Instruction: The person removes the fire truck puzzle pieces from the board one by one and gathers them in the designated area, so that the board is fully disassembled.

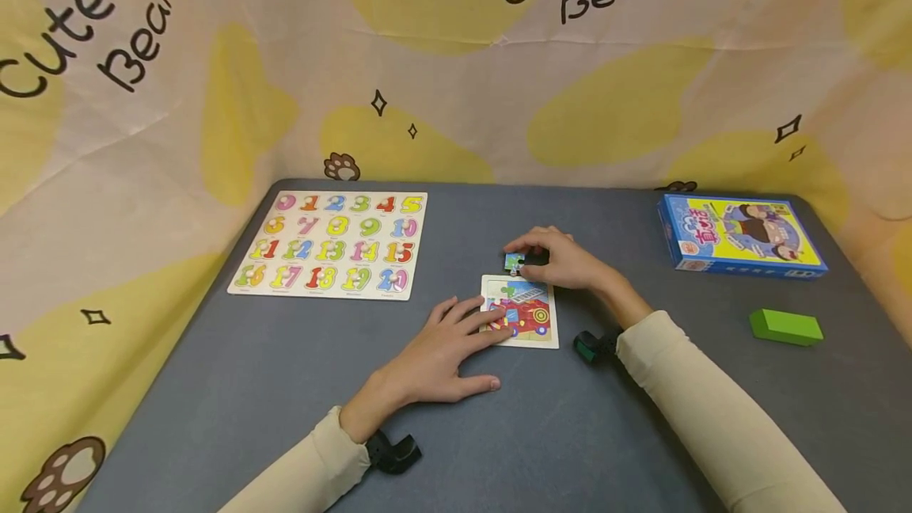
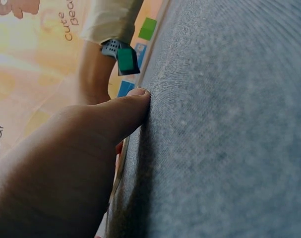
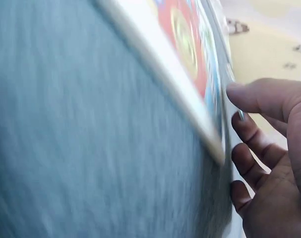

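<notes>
A small jigsaw puzzle point(image 1: 527, 311) with a red fire truck picture and a pale frame lies flat on the table. Spread fingers of my left hand point(image 1: 449, 351) rest on its left side, the thumb stretched out on the table. Just beyond the frame's far edge, my right hand point(image 1: 566, 260) pinches a small blue-green puzzle piece point(image 1: 513, 262) between thumb and fingers. A sliver of that piece shows between thumb and index finger in the right wrist view, where the picture is blurred. The left fingers cover part of the truck.
A number peg board point(image 1: 328, 245) lies at the left. A blue and yellow box point(image 1: 744, 236) sits at the far right, with a green block point(image 1: 786, 327) nearer. Each wrist wears a black camera mount. A printed cloth point(image 1: 442, 62) hangs behind the grey table point(image 1: 299, 370).
</notes>
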Tool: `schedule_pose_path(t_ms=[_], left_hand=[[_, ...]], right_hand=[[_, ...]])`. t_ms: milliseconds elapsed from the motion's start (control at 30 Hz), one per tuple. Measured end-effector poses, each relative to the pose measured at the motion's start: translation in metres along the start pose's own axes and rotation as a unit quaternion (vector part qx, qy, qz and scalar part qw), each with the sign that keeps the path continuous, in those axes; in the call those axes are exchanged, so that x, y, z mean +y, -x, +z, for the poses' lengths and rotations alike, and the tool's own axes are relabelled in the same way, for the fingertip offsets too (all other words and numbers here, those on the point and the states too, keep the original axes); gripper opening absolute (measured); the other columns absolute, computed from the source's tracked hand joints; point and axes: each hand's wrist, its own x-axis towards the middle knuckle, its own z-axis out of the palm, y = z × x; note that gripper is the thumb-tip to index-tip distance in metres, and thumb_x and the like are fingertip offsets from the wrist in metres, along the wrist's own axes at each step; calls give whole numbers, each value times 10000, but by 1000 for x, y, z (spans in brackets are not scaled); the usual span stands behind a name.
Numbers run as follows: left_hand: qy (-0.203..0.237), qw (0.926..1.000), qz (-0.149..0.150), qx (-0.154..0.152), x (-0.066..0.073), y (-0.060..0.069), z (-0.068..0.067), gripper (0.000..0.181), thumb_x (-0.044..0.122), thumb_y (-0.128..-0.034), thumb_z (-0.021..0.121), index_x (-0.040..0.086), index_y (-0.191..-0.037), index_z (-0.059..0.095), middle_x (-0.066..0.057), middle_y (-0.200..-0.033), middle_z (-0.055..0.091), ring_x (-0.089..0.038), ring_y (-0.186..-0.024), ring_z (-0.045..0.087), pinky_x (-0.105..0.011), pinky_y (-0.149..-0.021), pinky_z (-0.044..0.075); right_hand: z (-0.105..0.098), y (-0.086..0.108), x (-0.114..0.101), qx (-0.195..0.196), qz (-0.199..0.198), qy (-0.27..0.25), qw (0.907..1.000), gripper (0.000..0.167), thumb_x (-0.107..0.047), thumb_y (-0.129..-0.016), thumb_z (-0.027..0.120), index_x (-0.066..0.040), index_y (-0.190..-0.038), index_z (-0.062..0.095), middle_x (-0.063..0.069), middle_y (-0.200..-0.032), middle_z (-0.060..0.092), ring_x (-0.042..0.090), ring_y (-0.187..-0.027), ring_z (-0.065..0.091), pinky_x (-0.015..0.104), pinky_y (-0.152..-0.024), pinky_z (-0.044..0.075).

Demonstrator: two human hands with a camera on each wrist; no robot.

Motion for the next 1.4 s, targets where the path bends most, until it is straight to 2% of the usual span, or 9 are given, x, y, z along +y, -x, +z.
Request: schedule_pose_path(t_ms=[233,433,633,1033,1400], left_hand=[[-19,10000,20,51,-1,0,3,628,532,-960,619,322,-1532,469,44,-1628,398,-267,-1554,258,-608,-1232,158],[-28,10000,0,44,-1,0,2,606,501,-974,609,321,-1535,466,47,-1633,391,-264,-1554,259,-601,-1235,160],[-14,9998,61,171,-1,1,1,605,483,-969,624,309,-1530,477,31,-1622,408,-284,-1542,282,-620,-1224,170],[-10,9999,33,155,-1,1,2,617,498,-968,618,315,-1537,465,44,-1629,395,-265,-1545,274,-611,-1233,160],[65,9999,38,135,-1,1,2,613,489,-971,620,316,-1537,464,46,-1631,392,-266,-1546,271,-617,-1228,167]], right_hand=[[-13,-1,21,417,500,26,9979,347,-112,-929,724,-94,-1275,703,122,-1096,627,273,-987,461,421,-861,237],[-17,-5,27,469,515,38,9976,355,-99,-919,725,-93,-1273,705,132,-1102,631,282,-990,455,422,-856,230],[-19,-13,28,522,586,110,9969,358,-123,-926,714,-108,-1284,705,143,-1147,637,290,-995,458,437,-861,233],[-26,-28,35,554,765,260,9952,354,-127,-955,684,-92,-1307,692,178,-1192,612,326,-1031,451,517,-916,241],[-34,-39,42,717,1087,370,9908,374,-141,-983,645,-92,-1354,658,216,-1236,576,357,-1074,392,550,-915,195]])
